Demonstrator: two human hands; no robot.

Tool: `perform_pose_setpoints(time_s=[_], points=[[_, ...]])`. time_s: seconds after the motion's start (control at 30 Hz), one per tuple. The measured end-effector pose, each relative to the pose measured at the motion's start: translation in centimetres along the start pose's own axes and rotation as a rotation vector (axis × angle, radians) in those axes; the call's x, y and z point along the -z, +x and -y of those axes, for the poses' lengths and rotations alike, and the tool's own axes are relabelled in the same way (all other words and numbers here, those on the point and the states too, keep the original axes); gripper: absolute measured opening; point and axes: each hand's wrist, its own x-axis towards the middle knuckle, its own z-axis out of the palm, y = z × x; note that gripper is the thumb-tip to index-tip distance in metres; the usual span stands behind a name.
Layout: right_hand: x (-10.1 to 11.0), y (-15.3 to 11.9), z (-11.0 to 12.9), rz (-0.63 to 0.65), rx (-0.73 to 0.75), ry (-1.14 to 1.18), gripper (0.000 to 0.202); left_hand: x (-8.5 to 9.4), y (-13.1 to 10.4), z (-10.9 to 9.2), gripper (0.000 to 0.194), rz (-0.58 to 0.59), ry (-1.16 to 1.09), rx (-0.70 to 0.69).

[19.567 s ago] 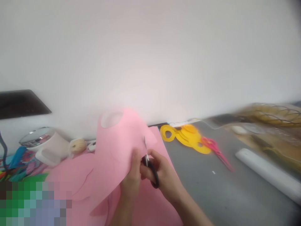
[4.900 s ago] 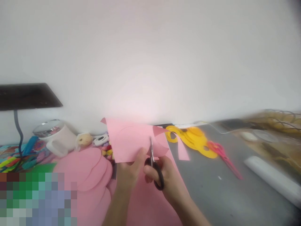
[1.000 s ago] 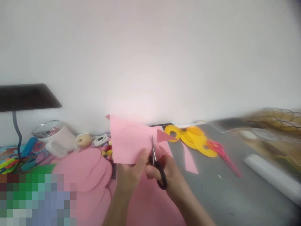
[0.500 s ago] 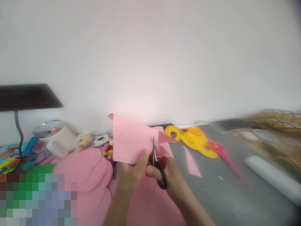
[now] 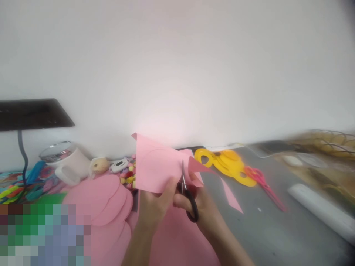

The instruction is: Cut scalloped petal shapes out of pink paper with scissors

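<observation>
A sheet of pink paper [image 5: 156,166] with a faint curved line on it is held up in front of me. My left hand [image 5: 156,203] grips its lower edge, thumb on the near face. Black-handled scissors [image 5: 191,205] are in my right hand [image 5: 201,207], with the blades pointing up against the paper. A partly cut pink strip [image 5: 232,197] curls off the sheet to the right and hangs over my right hand. Below my hands lies more pink paper [image 5: 180,236]. My right fingers are partly hidden behind the scissors and paper.
Several pink paper circles [image 5: 91,195] are piled at the left, before a white mug [image 5: 72,162] with a lid. Yellow paper cutouts [image 5: 230,166] and pink-handled scissors [image 5: 263,186] lie at the right. A white roll or bar [image 5: 323,208] is farther right.
Both hands, the paper and the scissors have shifted slightly right. The hanging strip has swung a little farther right and down.
</observation>
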Motion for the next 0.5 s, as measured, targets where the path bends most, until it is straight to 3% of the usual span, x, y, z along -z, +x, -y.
perform_pose_setpoints(time_s=[0.17, 0.5], points=[[0.0, 0.2, -0.6, -0.028, -0.004, -0.023, 0.035, -0.1, 0.0, -0.4, 0.008, -0.006, 0.014, 0.001], [-0.5, 0.1, 0.4, -0.085, -0.128, -0.084, 0.044, 0.1, 0.0, -0.4, 0.016, 0.013, 0.015, 0.030]])
